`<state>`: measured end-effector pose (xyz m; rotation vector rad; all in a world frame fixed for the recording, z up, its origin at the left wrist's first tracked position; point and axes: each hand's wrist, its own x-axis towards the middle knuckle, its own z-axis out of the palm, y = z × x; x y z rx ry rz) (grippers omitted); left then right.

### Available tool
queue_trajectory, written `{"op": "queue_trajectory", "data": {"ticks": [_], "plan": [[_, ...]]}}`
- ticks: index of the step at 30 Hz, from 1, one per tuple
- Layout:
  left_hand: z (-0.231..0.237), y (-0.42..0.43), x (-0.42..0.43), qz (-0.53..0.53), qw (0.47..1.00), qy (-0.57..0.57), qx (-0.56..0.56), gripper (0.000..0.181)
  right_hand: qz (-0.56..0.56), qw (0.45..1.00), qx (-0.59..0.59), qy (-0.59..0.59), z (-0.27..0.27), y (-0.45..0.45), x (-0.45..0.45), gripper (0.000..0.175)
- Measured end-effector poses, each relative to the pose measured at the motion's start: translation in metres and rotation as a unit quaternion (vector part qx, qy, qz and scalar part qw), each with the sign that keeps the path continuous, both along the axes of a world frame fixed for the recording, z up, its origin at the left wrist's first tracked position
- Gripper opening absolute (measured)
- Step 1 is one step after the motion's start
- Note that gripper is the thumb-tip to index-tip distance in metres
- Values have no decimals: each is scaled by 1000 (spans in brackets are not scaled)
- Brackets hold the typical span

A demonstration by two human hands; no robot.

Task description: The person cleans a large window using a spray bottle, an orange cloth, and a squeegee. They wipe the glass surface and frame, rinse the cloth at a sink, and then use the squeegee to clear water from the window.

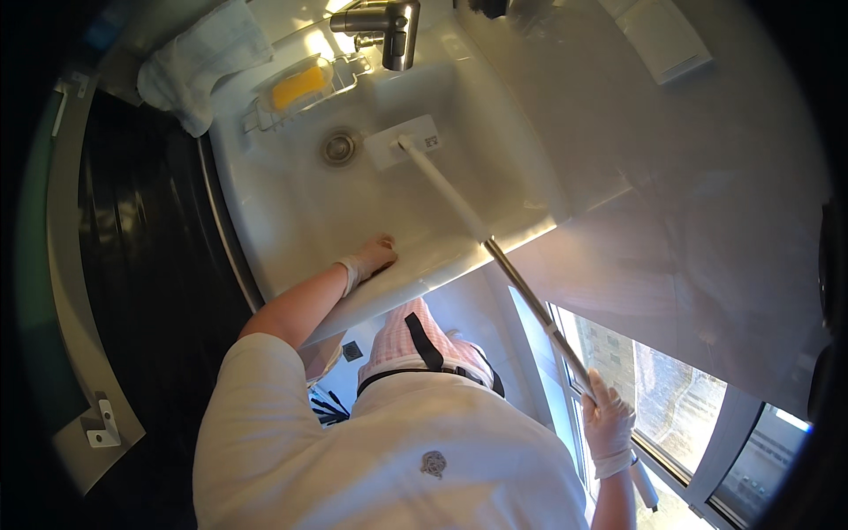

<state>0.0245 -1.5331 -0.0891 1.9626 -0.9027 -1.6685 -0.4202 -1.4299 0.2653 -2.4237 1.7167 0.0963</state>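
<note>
My right hand (606, 417), in a translucent glove, grips the metal pole of a long-handled mop with a flat white head (403, 142). The pole slants up across the front rim of the white sink (318, 205). Its flat head lies in the basin to the right of the metal drain (340, 148). My left hand (374, 255), also gloved, rests at the inner front side of the basin with its fingers curled. Whether something small is under those fingers cannot be told.
A metal faucet (397, 33) stands behind the basin. A wire rack (344, 74) holds a yellow sponge (298, 86). White cloth (205, 63) hangs at the back left. Windows (662, 404) lie at the lower right, beside a tiled wall (649, 218).
</note>
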Motion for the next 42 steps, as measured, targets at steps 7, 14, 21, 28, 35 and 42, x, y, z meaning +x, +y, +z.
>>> {"op": "queue_trajectory", "data": {"ticks": [7, 14, 21, 28, 35, 42], "plan": [[19, -3, 9, -25, 996, 51, 67, 20, -123, 991, 9, -45, -52, 97, -16, 47], [40, -13, 7, -91, 993, -52, 61, 27, -238, 960, 102, -107, -92, 140, -3, 41], [5, -5, 15, -41, 996, -68, 42, 38, -266, 946, 112, -151, -120, 152, -8, 35], [20, -34, 48, 101, 995, 26, -13, 40, -319, 915, 129, -212, -159, 179, -26, 33], [148, -105, 43, 74, 972, 190, -114, 30, -342, 907, 191, -152, -204, 200, -38, 25], [174, -129, 3, 100, 982, 83, -135, 22, -383, 796, 336, -328, -218, 150, -16, 45]]}}
